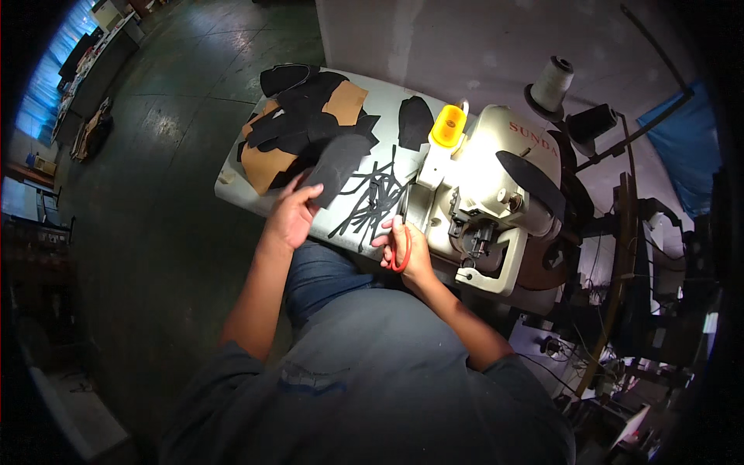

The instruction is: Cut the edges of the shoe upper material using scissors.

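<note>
On the pale grey worktable (232, 186), seen from the head camera, the person's left hand (292, 217) pinches the lower end of a dark grey, elongated sole-shaped cut piece (339, 164), thumb on top and fingers curled beneath it, so that the piece slants up and away from the hand above the table surface. Just beyond it lies a loose heap of black and tan flat cut pieces (306, 124), overlapping one another across the far left part of the table; a single black oval cut piece (415, 122) lies apart to their right.

Near the table's front edge, the right hand (407, 248) is closed around the red loop handles of a pair of scissors (401, 246), with the blades pointing away from the body; whether the blades are open cannot be told. Just beside that hand, toward the left, a tangle of thin black trimmed strips (372, 200) is scattered on the table.

Right of the hands stands a cream-coloured industrial sewing machine (496, 194) with a yellow cap (449, 125) at its near end, and a white cone of thread (552, 83) behind it.
</note>
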{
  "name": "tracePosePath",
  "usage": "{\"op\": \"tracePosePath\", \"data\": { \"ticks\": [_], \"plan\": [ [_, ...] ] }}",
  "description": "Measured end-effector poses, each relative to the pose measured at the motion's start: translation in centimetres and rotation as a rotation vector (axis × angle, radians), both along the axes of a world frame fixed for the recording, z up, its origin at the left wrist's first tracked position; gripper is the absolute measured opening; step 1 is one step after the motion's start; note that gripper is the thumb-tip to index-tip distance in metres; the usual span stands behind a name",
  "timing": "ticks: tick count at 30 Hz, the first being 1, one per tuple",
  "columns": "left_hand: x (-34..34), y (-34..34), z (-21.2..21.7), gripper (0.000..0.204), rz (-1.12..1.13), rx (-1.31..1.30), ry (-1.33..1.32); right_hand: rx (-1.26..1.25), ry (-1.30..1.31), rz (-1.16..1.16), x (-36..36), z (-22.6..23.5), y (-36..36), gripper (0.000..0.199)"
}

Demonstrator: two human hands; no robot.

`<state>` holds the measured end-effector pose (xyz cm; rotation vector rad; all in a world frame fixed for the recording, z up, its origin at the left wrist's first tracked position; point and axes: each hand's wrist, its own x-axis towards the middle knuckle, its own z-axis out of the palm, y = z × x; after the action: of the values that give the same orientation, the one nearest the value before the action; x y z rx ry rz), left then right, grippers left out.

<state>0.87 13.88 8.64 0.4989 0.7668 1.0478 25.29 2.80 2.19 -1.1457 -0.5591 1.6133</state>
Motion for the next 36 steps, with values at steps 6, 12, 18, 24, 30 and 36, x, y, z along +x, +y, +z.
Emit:
{"op": "tracePosePath", "data": {
  "ticks": [6, 12, 18, 24, 30, 36],
  "plan": [
    [-0.3, -4.9, -3.9, 0.016, -0.135, -0.156, 0.069, -0.016, -0.106, 0.127, -0.1, 0.5, -0.1, 0.034],
    [1.5, -4.4, -2.3, 0.019, -0.100, 0.031, 0.256, 0.101, -0.210, 0.288, -0.5, 1.0, -1.2, 0.034],
    [3.9, -3.4, 0.5, 0.016, -0.108, 0.265, 0.310, 0.129, -0.216, 0.367, -0.4, 1.3, -1.4, 0.034],
    [4.6, -2.4, 0.8, 0.015, -0.231, 0.272, 0.405, 0.173, -0.210, 0.323, -0.3, 2.2, -1.4, 0.034],
    [5.8, -2.5, 1.4, 0.021, -0.243, 0.313, 0.458, 0.143, -0.264, 0.319, -0.3, 2.0, -1.5, 0.033],
    [6.6, -2.7, 1.4, 0.017, -0.246, 0.307, 0.461, 0.148, -0.315, 0.263, -0.2, 1.6, -1.3, 0.032]
  ]
}}
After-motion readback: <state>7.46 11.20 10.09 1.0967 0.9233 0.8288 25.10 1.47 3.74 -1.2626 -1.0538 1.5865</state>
